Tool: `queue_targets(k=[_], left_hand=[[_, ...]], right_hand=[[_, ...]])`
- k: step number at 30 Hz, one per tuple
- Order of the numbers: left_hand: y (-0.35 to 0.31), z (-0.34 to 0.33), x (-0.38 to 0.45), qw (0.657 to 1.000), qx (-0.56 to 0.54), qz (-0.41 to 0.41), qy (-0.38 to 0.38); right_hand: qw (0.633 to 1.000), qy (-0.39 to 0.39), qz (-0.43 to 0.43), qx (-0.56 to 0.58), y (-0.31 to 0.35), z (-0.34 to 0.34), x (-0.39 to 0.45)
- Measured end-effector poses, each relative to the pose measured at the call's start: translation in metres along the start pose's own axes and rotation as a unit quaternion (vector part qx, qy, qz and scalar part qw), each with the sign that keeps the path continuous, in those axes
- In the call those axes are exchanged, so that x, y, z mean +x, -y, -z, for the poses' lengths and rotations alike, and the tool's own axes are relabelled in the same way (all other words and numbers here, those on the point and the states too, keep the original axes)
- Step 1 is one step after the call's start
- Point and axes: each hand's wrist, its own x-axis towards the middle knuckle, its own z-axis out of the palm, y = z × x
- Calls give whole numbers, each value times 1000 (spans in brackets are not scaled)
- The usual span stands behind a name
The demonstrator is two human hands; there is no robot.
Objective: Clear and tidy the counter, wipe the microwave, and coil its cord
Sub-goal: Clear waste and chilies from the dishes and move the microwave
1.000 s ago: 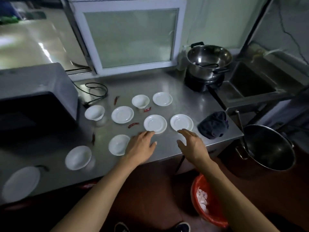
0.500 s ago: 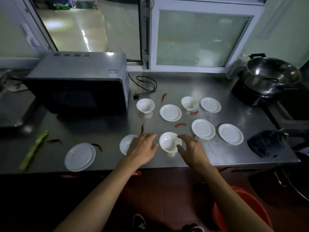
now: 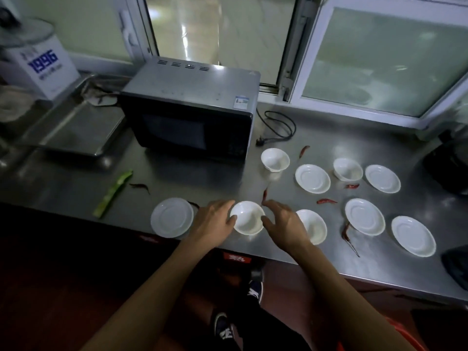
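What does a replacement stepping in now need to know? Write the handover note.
Left hand touches the near white bowl on its left; right hand is open at its right, not gripping.
Saucers, bowls, dried chillies and a green bean lie scattered on the steel counter.
Microwave at the back left; its cord lies loose, unplugged.
Done: nothing visibly.
Left: clear the dishes and scraps, wipe the microwave, coil the cord.

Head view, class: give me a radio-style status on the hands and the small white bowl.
Left hand and right hand open, flanking small white bowl; left fingertips touching its rim. Bowl upright on counter. Dried chili just behind it.
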Motion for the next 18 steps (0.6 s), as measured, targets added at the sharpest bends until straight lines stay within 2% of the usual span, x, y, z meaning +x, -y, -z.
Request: queue_targets(k=[9,18], left_hand=[[63,23,13,993,-45,109,-19],[111,35,44,979,-16,203,-2]], right_hand=[[993,81,81,6,43,-42,76],[978,154,140,20,63,-79,147]])
